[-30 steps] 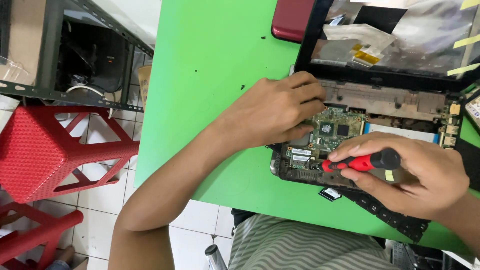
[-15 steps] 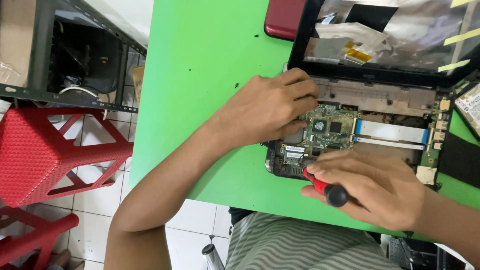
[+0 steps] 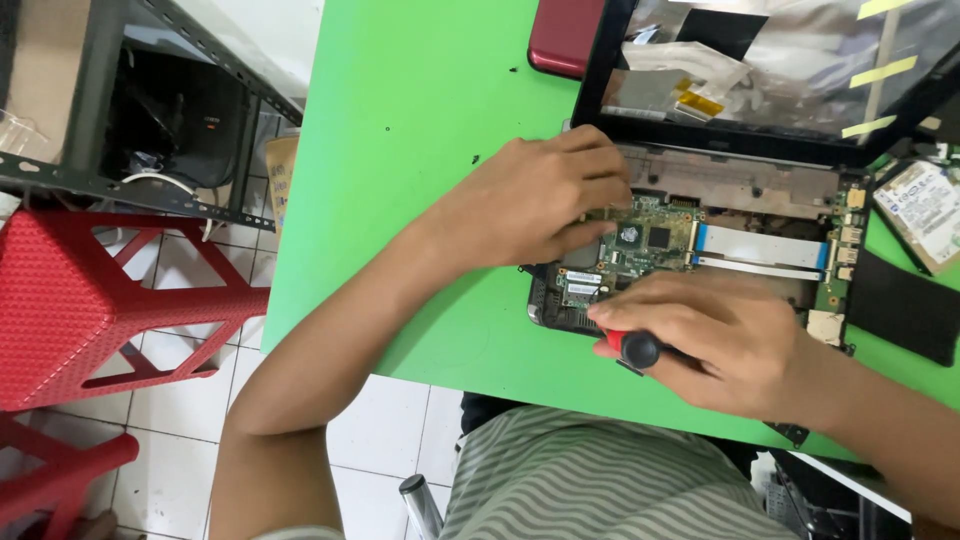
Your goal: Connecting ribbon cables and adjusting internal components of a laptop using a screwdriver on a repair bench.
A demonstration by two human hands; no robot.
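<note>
Screen-wise there's just the opened laptop's display panel [image 3: 790,70] at the top, black bezel, silvery foil back with yellow tape strips. A hard drive [image 3: 925,212] with a white rectangular label lies at the right edge of the green bench [image 3: 430,120].

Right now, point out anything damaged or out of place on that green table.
The laptop lies stripped open, its circuit board and white ribbon cables bare. A loose hard drive sits askew beside it at the right. Yellow tape strips cross the screen back. Nothing is spilled.
</note>
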